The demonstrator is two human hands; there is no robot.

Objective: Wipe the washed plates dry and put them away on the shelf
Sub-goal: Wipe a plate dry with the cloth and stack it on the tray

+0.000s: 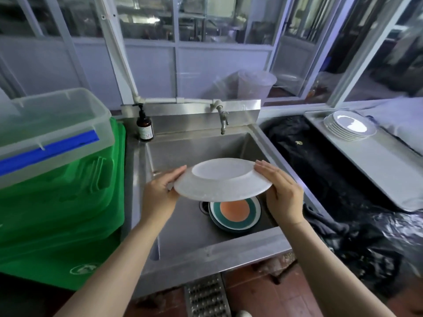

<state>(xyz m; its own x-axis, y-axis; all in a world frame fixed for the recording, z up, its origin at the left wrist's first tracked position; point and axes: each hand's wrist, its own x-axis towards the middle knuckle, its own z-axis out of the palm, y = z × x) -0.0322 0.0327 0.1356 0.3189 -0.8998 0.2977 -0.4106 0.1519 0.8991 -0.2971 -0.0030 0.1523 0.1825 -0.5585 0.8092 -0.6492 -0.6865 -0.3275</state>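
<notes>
A person holds a white plate (223,180) upside down over a steel sink (183,147), the left hand (160,193) gripping its left rim and the right hand (282,195) laid against its right rim, fingers (266,168) nearly straight. A green-and-orange plate (234,213) lies in the sink; a stack of white plates (350,125) sits on the shelf (389,177) at right.

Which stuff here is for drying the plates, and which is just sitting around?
For the job: white plate held by left hand and right hand; colourful plate in sink; plate stack.
Just there: soap bottle, tap, green bin, plastic box.
</notes>
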